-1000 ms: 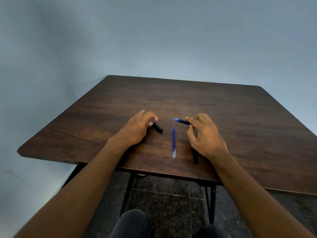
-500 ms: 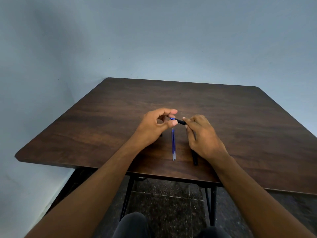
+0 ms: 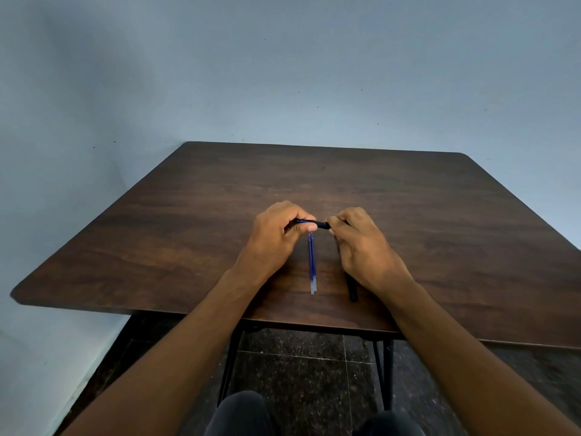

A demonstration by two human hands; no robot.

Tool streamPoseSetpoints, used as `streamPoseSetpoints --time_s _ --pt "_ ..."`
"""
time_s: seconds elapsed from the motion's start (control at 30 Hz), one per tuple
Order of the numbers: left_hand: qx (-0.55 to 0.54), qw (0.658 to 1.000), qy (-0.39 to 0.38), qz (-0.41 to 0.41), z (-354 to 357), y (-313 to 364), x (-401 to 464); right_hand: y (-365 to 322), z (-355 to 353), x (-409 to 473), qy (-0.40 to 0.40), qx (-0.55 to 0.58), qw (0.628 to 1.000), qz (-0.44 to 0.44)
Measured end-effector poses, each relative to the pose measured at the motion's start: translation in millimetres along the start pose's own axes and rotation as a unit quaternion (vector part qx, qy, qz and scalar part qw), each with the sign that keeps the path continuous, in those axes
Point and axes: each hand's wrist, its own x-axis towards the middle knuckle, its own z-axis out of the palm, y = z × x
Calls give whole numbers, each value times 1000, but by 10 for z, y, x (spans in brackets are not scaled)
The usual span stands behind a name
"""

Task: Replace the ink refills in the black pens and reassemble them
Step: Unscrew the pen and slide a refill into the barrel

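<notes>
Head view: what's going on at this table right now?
A person holds a black pen above the wooden table, the left hand pinching its blue-tipped end and the right hand gripping the barrel. Blue refills lie on the table between the hands. Another black pen lies partly under the right wrist.

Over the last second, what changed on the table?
The left hand left the small black piece it touched on the table, moved right, and now pinches the blue end of the black pen that the right hand grips. That piece is now hidden. The blue refills and the second black pen stayed put.
</notes>
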Motion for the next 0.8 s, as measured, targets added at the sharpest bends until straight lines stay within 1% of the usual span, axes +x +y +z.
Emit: streamPoseSetpoints --time_s 0.2,0.47,0.7,0.8 --pt "2 1000 5 16 4 -26 -28 1 -4 -7 -10 -15 1000 -6" --pt "9 1000 -10 5 -3 -25 -44 57 33 -18 -13 -21 1000 -20" --pt "45 999 -1 15 -15 3 -72 24 17 -12 -8 -20 999 -26" --pt "45 999 -1 2 1 2 -79 14 1 -15 -7 -23 999 -22"
